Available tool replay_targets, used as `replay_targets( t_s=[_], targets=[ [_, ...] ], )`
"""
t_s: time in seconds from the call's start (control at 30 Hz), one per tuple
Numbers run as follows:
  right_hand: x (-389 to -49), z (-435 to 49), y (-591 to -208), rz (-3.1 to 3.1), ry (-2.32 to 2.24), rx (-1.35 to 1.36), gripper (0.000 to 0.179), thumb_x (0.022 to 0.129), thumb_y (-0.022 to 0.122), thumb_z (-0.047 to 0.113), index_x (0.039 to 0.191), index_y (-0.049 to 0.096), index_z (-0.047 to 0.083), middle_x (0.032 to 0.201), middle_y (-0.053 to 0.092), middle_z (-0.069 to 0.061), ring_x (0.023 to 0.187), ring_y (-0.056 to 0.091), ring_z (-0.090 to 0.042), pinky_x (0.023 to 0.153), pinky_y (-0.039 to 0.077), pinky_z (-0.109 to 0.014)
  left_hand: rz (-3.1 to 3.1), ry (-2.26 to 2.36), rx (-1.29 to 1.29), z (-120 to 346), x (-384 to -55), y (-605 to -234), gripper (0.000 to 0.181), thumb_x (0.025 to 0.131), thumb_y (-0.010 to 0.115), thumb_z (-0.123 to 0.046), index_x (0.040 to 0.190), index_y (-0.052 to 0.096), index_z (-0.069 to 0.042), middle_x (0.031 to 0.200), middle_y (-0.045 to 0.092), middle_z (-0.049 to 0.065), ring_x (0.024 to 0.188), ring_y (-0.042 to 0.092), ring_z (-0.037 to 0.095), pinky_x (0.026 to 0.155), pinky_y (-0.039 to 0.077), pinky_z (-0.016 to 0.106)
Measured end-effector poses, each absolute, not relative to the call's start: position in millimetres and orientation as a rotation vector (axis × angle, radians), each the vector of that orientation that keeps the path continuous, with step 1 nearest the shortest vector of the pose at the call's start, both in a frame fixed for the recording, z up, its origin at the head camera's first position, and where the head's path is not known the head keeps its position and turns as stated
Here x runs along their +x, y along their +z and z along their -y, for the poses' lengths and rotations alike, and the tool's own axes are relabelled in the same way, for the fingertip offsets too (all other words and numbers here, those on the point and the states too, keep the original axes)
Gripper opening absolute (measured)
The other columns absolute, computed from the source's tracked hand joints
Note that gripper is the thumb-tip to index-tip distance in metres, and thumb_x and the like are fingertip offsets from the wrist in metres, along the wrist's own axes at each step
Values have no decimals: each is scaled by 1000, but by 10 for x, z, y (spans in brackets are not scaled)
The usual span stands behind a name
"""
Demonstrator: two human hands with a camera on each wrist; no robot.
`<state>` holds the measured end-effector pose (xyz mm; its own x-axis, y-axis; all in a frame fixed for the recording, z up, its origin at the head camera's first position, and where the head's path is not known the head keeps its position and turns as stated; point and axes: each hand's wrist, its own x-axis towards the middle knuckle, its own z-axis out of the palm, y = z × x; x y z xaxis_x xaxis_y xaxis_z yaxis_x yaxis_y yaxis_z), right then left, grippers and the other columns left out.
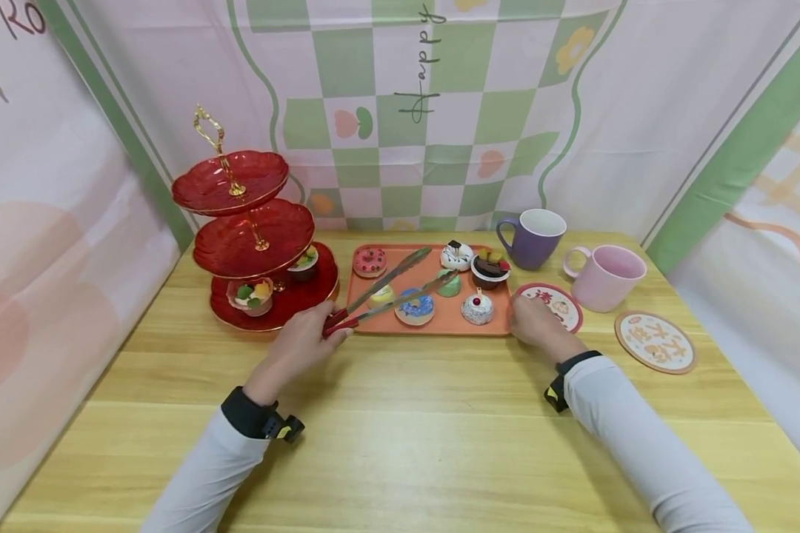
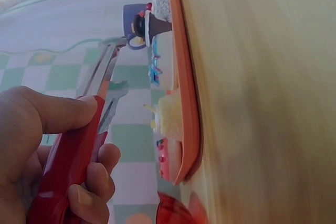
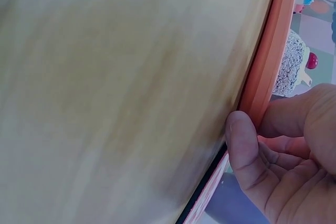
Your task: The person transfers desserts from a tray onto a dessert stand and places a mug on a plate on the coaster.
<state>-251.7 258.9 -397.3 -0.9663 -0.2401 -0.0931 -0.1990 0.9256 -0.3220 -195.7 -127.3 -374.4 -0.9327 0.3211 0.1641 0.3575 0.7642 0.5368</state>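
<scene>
My left hand (image 1: 300, 342) grips the red handles of a pair of metal tongs (image 1: 388, 281). Their arms stand apart above an orange tray (image 1: 433, 330), with nothing between the tips. My right hand (image 1: 538, 323) holds the tray's near right corner; in the right wrist view the thumb and a finger pinch its rim (image 3: 262, 85). On the tray lie toy pastries: a pink donut (image 1: 370, 261), a blue donut (image 1: 415, 308), a white donut (image 1: 456, 256), a chocolate cupcake (image 1: 490, 270), a speckled cake with a cherry (image 1: 477, 309), and green and yellow ones partly behind the tongs.
A red three-tier stand (image 1: 253, 237) is at the left, with two cupcakes on its bottom plate. Right of the tray are a purple mug (image 1: 536, 240), a pink mug (image 1: 608, 277) and two round coasters, one (image 1: 655, 342) nearer the edge. A checked curtain hangs behind.
</scene>
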Motion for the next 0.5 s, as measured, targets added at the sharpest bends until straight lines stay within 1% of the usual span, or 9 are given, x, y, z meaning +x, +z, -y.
replay_targets(
  t_s=[0.13, 0.33, 0.5],
  targets=[
    [-2529, -2603, -3983, -2957, -478, -337, 9, 79, 55, -4, 87, 54, -7, 73, 51, -12, 65, 48, -26, 59, 39, -35, 2898, -913, -566, 1205, -1996, -3746, 24, 85, 70, -22, 101, 57, -9, 73, 51, 2, 64, 47, 18, 55, 38, 31],
    [-2528, -2608, -3983, -2939, -486, -315, 14, 80, 55, -3, 93, 53, -9, 77, 53, -15, 67, 49, -28, 60, 40, -36, 2957, -935, -549, 1127, -2051, -3760, 24, 86, 68, -24, 101, 56, -9, 73, 50, 4, 63, 46, 19, 53, 37, 30],
    [-2529, -2610, -3989, -2911, -500, -295, 15, 82, 55, -2, 95, 52, -9, 78, 52, -15, 67, 48, -27, 60, 39, -35, 2945, -925, -587, 1045, -2111, -3792, 21, 86, 68, -23, 96, 55, -9, 71, 49, 4, 61, 46, 18, 51, 36, 30]
  ],
)
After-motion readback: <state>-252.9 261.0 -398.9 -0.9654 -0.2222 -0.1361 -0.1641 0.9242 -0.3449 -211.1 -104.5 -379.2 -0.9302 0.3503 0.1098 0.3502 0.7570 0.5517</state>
